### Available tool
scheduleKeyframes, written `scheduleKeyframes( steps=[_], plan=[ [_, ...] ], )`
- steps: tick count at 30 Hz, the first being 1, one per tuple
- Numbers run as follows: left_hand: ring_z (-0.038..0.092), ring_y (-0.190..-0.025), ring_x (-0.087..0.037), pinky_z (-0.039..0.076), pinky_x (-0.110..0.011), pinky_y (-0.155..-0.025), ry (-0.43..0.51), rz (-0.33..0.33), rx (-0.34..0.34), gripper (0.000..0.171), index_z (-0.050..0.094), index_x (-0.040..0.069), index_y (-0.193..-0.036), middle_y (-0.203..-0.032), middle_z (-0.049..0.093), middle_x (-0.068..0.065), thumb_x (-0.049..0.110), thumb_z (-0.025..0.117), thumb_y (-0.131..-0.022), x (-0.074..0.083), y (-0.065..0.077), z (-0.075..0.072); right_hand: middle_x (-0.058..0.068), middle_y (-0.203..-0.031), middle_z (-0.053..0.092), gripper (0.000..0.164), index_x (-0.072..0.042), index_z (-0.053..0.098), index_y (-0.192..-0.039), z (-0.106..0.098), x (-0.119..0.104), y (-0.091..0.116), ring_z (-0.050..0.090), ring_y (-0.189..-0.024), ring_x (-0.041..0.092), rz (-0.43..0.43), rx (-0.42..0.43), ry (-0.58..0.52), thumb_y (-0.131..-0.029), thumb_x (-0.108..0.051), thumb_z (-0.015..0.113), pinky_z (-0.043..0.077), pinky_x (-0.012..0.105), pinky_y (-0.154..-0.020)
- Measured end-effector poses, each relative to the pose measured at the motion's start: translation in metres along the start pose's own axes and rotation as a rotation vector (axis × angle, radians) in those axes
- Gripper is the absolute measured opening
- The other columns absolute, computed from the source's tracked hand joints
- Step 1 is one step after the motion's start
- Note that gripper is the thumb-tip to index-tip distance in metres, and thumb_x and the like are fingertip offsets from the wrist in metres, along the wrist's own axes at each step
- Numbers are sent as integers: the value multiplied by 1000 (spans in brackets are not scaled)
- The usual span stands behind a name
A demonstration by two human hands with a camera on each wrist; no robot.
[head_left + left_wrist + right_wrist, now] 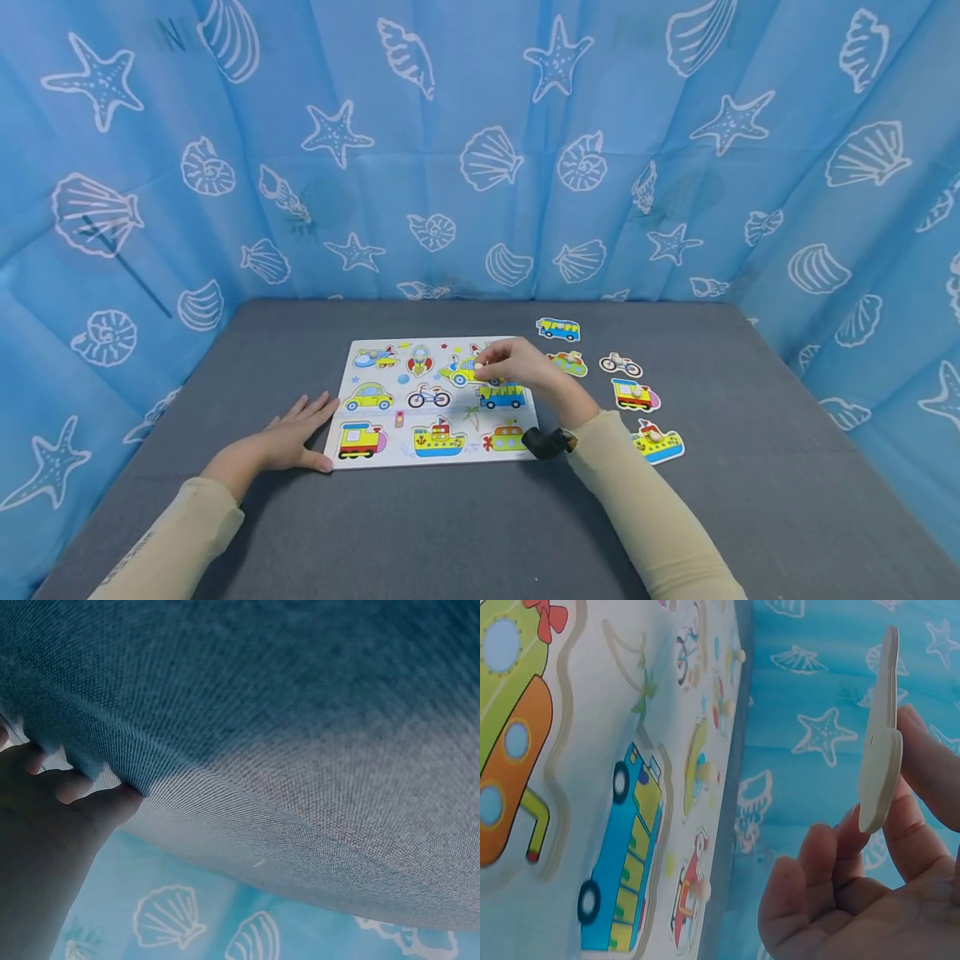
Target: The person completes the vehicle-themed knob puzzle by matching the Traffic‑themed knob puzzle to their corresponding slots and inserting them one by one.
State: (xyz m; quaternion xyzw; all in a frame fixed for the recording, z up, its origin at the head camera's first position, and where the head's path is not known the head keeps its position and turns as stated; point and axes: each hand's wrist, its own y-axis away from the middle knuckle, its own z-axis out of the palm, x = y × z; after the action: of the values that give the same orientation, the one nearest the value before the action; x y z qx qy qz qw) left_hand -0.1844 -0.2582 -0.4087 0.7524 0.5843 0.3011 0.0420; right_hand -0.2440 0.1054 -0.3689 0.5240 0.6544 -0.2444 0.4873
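A white puzzle board (401, 402) with printed vehicles lies flat on the grey table. My right hand (517, 364) pinches a yellow car puzzle piece (465, 372) by its small knob, above the board's upper right part. In the right wrist view the car piece (881, 754) stands nearly on edge, its plain wooden back showing, apart from the board. At the board's left edge rests my left hand (288, 433), fingers spread and thumb near the lower corner. The left wrist view shows its fingers (112, 802) on the board's side.
Right of the board lie loose pieces: a bus (558, 329), a submarine (567, 364), a bicycle (621, 364), a train (636, 395) and a boat (662, 446). A plane (375, 358) and a rocket (420, 361) sit in the board. Behind hangs a blue shell-patterned curtain (450, 208).
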Motion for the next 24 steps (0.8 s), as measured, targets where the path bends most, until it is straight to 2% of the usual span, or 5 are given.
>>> scheduleKeyframes(
  steps=[7,12,17,24],
  plan=[
    [-5,-141,-53,3,-73,-105,-7,-1,1,114,15,0,-154,-158,5,-28,49,79,-73,2,1,-1,5,-89,64,11,-5,71,-96,15,-5,-15,54,-80,19,41,-26,-19,-89,-13,72,48,41,-80],
    [-5,-141,-53,3,-73,-105,-10,2,3,114,15,1,-154,-158,5,-28,50,79,-73,0,0,0,3,-88,64,9,-6,72,-93,29,-10,-24,52,-79,18,83,-7,-31,-87,-13,74,45,38,-76],
    [-5,-141,-53,3,-73,-105,-9,-1,9,114,15,1,-154,-158,6,-28,50,79,-73,0,1,0,2,-91,65,11,-7,72,-95,44,-15,-32,55,-84,16,111,-24,-53,-86,-13,75,46,39,-84],
    [-5,-141,-52,3,-72,-105,-5,1,13,113,16,0,-154,-158,6,-28,49,79,-74,1,1,0,2,-96,65,14,-9,72,-97,60,-21,-39,57,-88,17,156,-21,-75,-86,-15,76,47,39,-83]
  ],
)
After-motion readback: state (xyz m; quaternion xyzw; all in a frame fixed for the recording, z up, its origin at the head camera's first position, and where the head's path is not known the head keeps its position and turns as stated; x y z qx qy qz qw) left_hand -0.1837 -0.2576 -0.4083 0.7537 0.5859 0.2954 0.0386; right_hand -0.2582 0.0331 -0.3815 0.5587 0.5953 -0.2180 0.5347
